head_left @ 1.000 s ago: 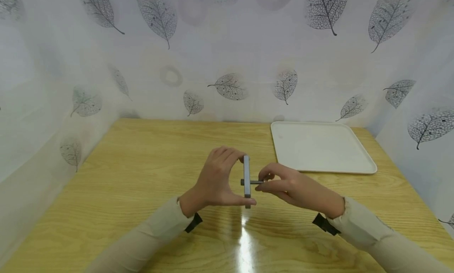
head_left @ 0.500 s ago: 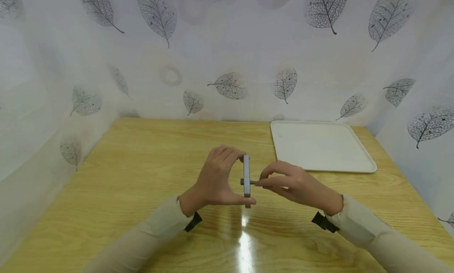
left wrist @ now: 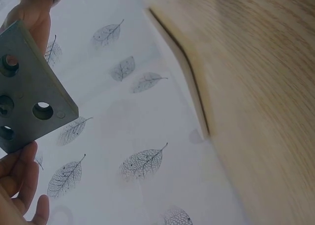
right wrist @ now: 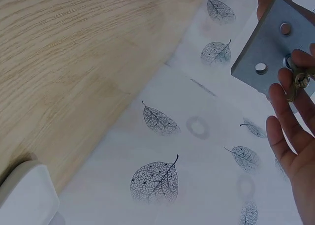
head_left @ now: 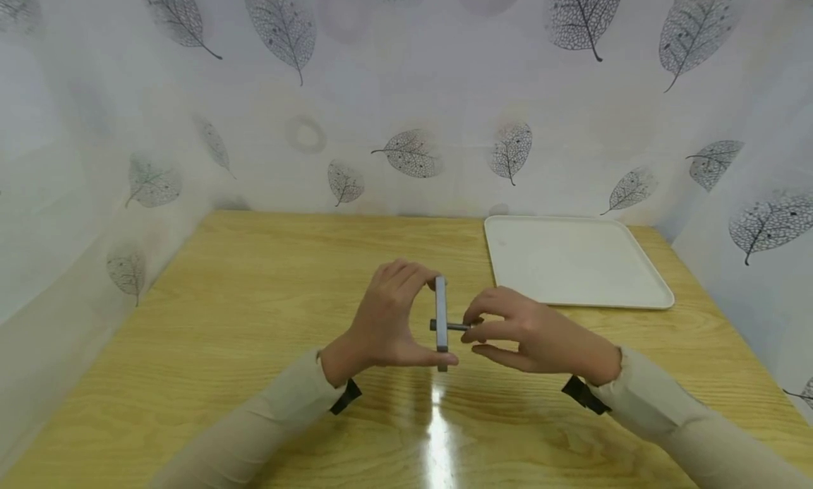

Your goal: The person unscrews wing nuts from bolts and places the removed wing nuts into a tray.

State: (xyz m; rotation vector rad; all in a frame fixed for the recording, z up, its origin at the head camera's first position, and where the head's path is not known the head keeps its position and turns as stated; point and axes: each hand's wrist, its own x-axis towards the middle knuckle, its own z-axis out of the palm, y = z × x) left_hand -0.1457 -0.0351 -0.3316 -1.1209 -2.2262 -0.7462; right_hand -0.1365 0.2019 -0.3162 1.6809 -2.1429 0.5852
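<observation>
My left hand (head_left: 386,321) grips a grey metal plate (head_left: 441,309) by its upper and lower edges, thumb below. The plate stands upright, edge-on to the head view; the left wrist view shows several round holes in its face. A dark bolt (head_left: 455,327) passes through it, with the bolt head (head_left: 433,325) on the left side and the shank pointing right. At the shank's end, the fingers of my right hand (head_left: 530,334) pinch a brass-coloured wing nut (right wrist: 299,81). Those fingers partly hide the nut and the bolt's tip.
Both hands are above a wooden table (head_left: 286,284). A white rectangular tray (head_left: 574,263) lies at the table's back right, beyond my right hand. White cloth with a leaf print (head_left: 413,154) hangs behind the table and along its sides.
The right fingers closed in along the bolt toward the plate, then drew back and spread, so more of the shank shows again. My left hand and the plate have stayed nearly still.
</observation>
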